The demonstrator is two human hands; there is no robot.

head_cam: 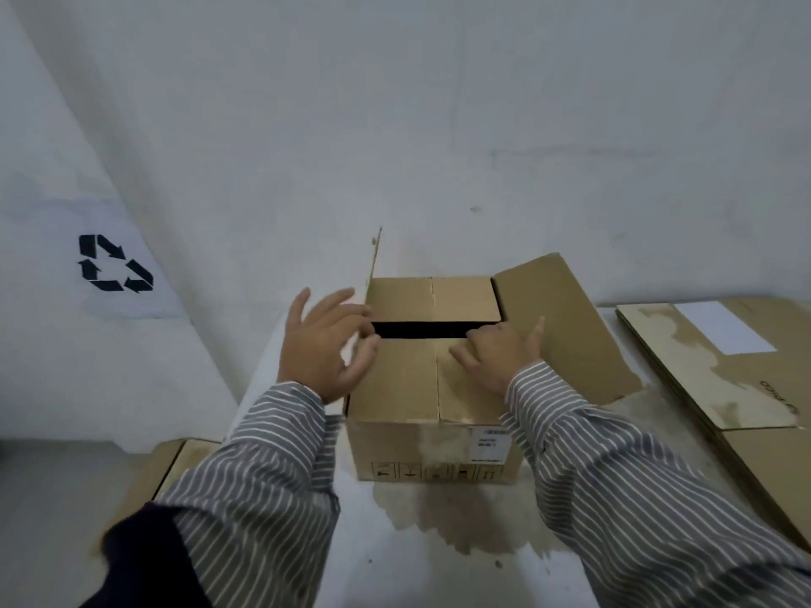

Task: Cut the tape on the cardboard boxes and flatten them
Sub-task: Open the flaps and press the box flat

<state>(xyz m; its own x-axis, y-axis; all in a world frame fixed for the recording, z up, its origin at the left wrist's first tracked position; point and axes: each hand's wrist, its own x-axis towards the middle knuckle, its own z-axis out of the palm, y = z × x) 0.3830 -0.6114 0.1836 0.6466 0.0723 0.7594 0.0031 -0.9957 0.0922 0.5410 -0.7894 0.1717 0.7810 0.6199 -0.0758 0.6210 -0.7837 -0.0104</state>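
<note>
Pressing near flap of brown cardboard box (434,388), frame centre | right hand (496,357) fingers half-curled at gap, likely to pry | left hand (324,344) fingers spread wide, steadying left edge | flattened cardboard sheets (719,370) stacked at right, apparently done

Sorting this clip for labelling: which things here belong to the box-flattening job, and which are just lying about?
Job: cardboard box; left hand; right hand; flattened boxes.
Lying about: white sack with recycling symbol; white table.
</note>
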